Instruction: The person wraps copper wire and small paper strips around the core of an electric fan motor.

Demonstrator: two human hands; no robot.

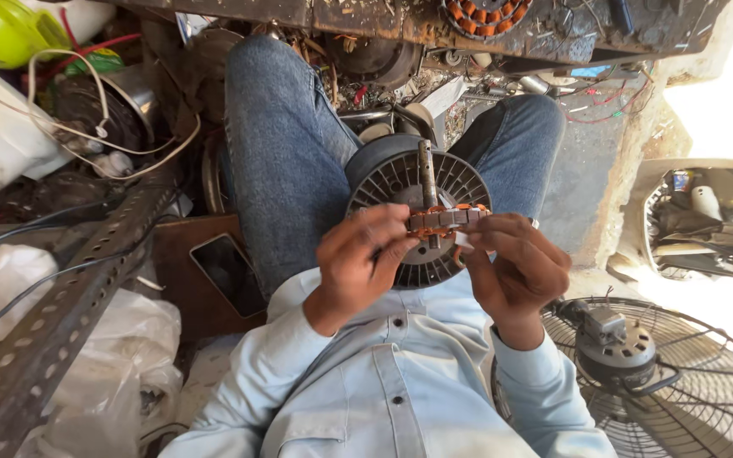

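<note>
A slotted metal angle bar (61,314) is lying far to the left of the fan motor (417,212), with a dark phone (229,271) between them. The motor is resting in the person's lap, against the jeans (286,153), its shaft (426,174) pointing up. The left hand (358,263) is pinching the near left edge of the motor's copper-wound stator (447,219). The right hand (515,267) is gripping the stator's right end, fingers curled. A wire fan guard (680,382) is lying right of the motor.

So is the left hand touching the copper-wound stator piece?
Touching. The head view shows the left hand's fingers wrapped over the stator's left end, no gap; the right hand grips its other end.
</note>
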